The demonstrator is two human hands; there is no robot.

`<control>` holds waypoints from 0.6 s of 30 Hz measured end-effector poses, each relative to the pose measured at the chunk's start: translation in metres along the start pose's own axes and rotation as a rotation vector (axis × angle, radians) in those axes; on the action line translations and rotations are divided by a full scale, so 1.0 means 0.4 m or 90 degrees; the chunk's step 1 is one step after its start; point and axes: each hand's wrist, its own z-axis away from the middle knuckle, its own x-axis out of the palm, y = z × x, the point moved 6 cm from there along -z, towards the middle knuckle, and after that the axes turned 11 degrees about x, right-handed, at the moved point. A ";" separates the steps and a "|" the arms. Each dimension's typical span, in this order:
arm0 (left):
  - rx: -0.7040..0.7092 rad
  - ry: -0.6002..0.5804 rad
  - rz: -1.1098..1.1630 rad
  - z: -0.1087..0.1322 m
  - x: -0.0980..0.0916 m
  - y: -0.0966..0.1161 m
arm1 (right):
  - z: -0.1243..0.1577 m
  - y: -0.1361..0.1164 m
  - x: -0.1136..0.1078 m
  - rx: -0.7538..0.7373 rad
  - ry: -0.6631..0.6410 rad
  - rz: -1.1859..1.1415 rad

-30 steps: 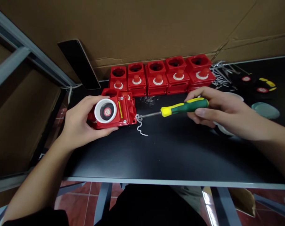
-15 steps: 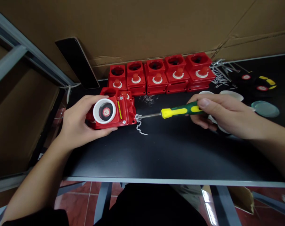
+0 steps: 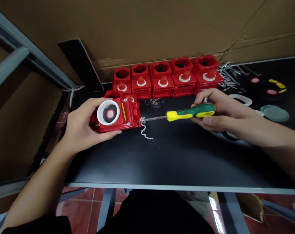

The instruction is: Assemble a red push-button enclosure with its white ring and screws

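My left hand [image 3: 80, 126] is closed around a red housing [image 3: 131, 112] lying on the table, thumb along its near side and fingers over the far side. A white ring [image 3: 108, 123] with a dark disc inside sits on its upper face, beside a yellow label. My right hand [image 3: 225, 118] grips a screwdriver [image 3: 183, 113] by its green and yellow handle. The shaft points left, its tip at the housing's right end. A white curly strand [image 3: 144, 130] hangs there, where the tip meets the housing; the exact contact is too small to make out.
Behind stand several red units [image 3: 163, 81] in a row against cardboard. Long screws [image 3: 228, 76] lie heaped at the back right, near a clear disc [image 3: 274, 112] and a white ring [image 3: 242, 99]. A dark flat panel [image 3: 80, 65] leans at the back left.
My right hand has rolled around the screwdriver handle; its thumb now lies below the handle and the handle has turned. The housing and left hand stay nearly still.
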 end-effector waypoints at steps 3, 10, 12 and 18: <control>-0.005 -0.005 0.000 0.000 0.001 -0.001 | -0.006 0.004 0.003 0.021 -0.014 -0.018; 0.000 -0.001 -0.006 0.001 -0.005 -0.003 | -0.014 0.007 -0.016 0.010 0.040 0.022; -0.001 0.000 -0.002 0.001 -0.006 -0.003 | -0.014 0.007 -0.020 -0.001 0.053 0.039; -0.008 -0.021 -0.009 -0.005 -0.004 0.009 | -0.017 -0.001 -0.025 -0.038 0.087 0.148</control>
